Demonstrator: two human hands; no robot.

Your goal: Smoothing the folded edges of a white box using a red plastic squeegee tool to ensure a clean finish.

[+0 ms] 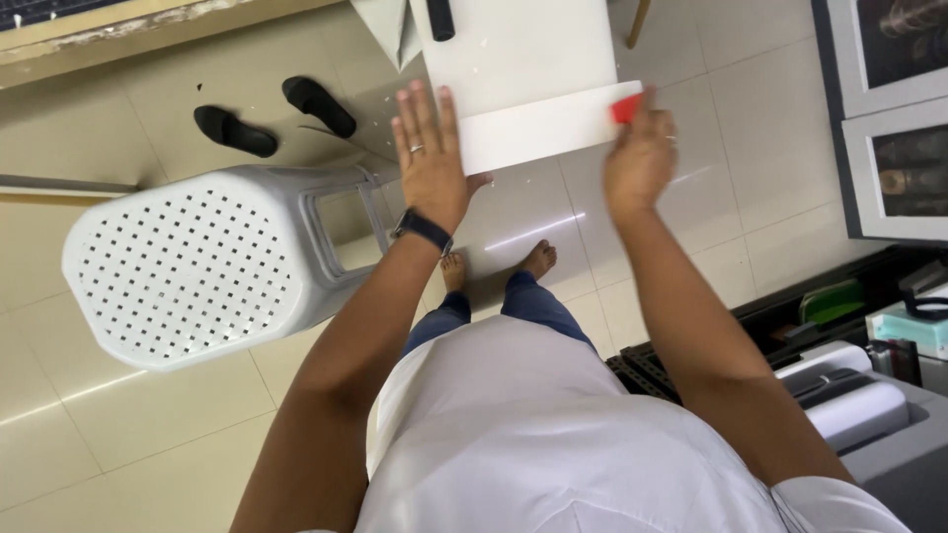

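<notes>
A white board point(523, 59) lies in front of me, with a white strip point(548, 126) along its near edge. My left hand point(432, 158) rests flat, fingers spread, on the left end of that strip. It wears a ring and a dark wristwatch. My right hand point(642, 158) is closed on a small red tool point(625, 107) pressed at the strip's right end. A black cylinder point(440, 18) lies at the far end of the board.
A white perforated plastic stool point(188, 266) stands at my left. Two black sandals point(276, 114) lie on the tiled floor point(148, 434) beyond it. Framed pictures point(899, 118) lean at the right, and white rolls point(854, 400) sit on a grey machine at lower right.
</notes>
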